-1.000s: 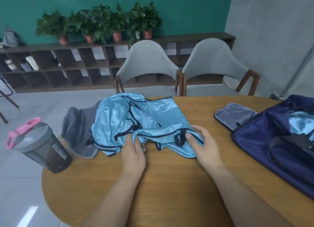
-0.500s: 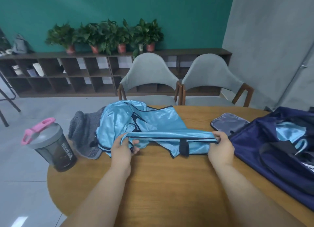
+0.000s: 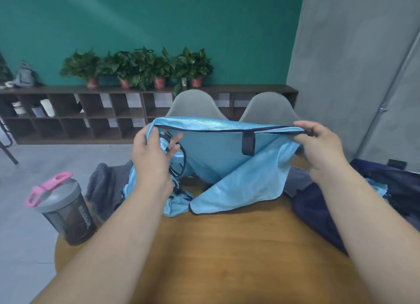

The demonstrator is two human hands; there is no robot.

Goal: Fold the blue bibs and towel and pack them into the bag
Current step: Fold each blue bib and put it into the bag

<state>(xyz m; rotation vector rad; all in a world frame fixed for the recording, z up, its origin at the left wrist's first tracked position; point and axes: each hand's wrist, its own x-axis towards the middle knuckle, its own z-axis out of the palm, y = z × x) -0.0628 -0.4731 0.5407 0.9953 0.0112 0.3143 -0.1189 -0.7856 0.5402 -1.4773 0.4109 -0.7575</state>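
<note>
Above the wooden table [image 3: 227, 247], the left hand [image 3: 151, 158] and right hand [image 3: 318, 149] pinch a blue bib [image 3: 216, 158] stretched between them, its lower corner touching the table. On the table's left edge stand a shaker bottle [image 3: 66, 212] and grey towel [image 3: 102, 187]; on its right, the navy bag [image 3: 318, 212].

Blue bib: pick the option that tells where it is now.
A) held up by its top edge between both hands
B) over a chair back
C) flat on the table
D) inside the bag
A: left hand and right hand each grip one end of the blue bib along its top edge; its lower part hangs to the table.
</note>
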